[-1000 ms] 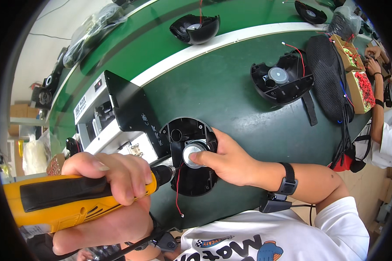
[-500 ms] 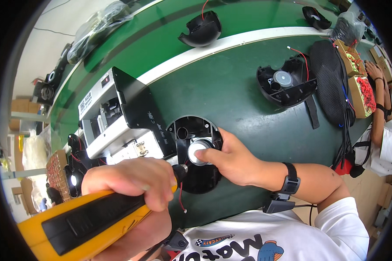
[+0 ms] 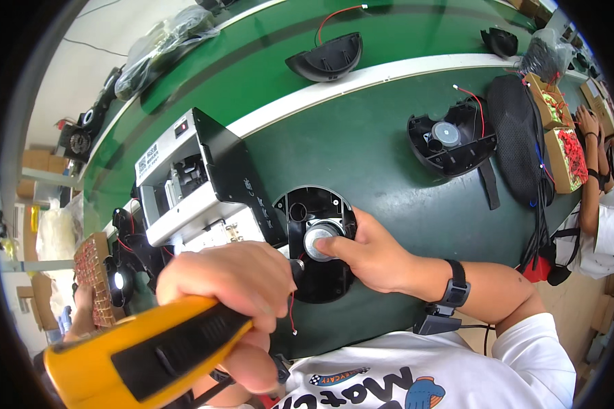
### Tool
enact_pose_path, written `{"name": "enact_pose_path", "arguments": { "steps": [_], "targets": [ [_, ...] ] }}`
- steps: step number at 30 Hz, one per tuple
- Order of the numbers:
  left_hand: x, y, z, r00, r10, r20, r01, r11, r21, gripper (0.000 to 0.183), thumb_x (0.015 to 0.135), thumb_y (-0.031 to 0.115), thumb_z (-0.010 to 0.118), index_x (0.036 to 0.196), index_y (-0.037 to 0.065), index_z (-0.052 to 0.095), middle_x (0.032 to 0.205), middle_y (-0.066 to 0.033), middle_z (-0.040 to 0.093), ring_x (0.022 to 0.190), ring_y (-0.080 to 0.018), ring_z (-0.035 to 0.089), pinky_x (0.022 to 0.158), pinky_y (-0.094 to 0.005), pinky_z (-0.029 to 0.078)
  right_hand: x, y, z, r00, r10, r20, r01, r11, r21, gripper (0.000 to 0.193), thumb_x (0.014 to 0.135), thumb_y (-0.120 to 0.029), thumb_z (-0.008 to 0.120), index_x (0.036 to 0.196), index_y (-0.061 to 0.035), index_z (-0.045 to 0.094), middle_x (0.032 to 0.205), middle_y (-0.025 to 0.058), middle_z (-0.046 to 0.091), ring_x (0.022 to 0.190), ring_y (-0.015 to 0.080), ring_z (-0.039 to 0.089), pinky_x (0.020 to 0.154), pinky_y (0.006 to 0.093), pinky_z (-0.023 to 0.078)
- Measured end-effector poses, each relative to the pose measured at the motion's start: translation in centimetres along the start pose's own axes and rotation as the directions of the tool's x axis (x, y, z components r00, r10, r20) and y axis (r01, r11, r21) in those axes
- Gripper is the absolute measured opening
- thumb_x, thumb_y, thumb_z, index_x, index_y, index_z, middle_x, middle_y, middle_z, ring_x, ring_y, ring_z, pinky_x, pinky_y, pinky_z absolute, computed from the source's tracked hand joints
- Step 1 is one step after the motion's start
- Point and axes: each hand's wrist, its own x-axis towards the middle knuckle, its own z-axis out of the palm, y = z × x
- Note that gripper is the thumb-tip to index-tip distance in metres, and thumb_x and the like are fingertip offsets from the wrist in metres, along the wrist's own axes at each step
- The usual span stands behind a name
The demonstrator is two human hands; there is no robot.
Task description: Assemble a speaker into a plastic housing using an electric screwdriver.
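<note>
My left hand (image 3: 232, 286) is wrapped round a yellow and black electric screwdriver (image 3: 164, 354). Its dark nose reaches the left edge of a round black plastic shell (image 3: 320, 283); the bit's tip is too hard to make out. A silver-backed speaker (image 3: 318, 240) sits in the shell, and a thin red wire (image 3: 293, 317) hangs from its lower left side. My right hand (image 3: 375, 252) grips the shell's right rim, its thumb pressed on the speaker and its other fingers hidden beneath.
A silver and black bench machine (image 3: 205, 184) stands just left of the shell. Behind to the right lie another speaker shell (image 3: 450, 140), a black mesh piece (image 3: 515, 136) and boxes of red wires (image 3: 569, 160). Other people's hands (image 3: 588, 123) show at both sides.
My left hand and the screwdriver have shifted slightly right. The dark shell on the far green strip has turned, showing a different side. Another person's hand has appeared at the left.
</note>
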Motion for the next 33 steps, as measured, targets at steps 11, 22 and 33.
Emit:
{"name": "enact_pose_path", "arguments": {
  "steps": [11, 22, 33],
  "targets": [
    [0.1, 8.5, -3.9, 0.951, 0.110, -0.290, -0.092, 0.993, 0.074, 0.075, 0.077, 0.071, 0.064, 0.111, 0.006, 0.051, 0.062, 0.0007, 0.055, 0.051, -0.0099, 0.053, 0.051, -0.0260, 0.044, -1.0, -1.0, 0.6, 0.990, -0.005, 0.144, 0.021, 0.994, -0.112, 0.044, 0.089, -0.014, 0.071, 0.128, -0.0031, 0.051, 0.111, 0.0039, 0.062, 0.103, 0.0116, 0.057, 0.094, 0.0301, 0.046],
    [0.1, 5.6, -7.1, 0.912, 0.006, -0.411, 0.051, 0.991, 0.126, 0.091, 0.069, 0.090, 0.048, 0.102, 0.006, 0.050, 0.063, 0.0008, 0.048, 0.052, -0.0117, 0.045, 0.053, -0.0276, 0.040, -0.9, -0.4, 0.4, 0.991, 0.136, 0.006, -0.136, 0.985, 0.108, 0.040, 0.091, -0.012, 0.068, 0.126, -0.0027, 0.052, 0.112, 0.0056, 0.063, 0.103, 0.0135, 0.058, 0.095, 0.0325, 0.047],
    [0.4, 6.8, -4.8, 0.874, -0.073, -0.481, 0.105, 0.994, 0.040, 0.086, 0.076, 0.083, 0.051, 0.111, 0.004, 0.053, 0.058, 0.0044, 0.045, 0.046, -0.0074, 0.042, 0.047, -0.0253, 0.037, -0.8, -0.1, 0.6, 0.994, 0.066, 0.083, -0.071, 0.996, 0.059, 0.046, 0.089, -0.005, 0.068, 0.130, -0.0018, 0.047, 0.114, 0.0058, 0.060, 0.105, 0.0127, 0.056, 0.095, 0.0312, 0.046]
  ]
}}
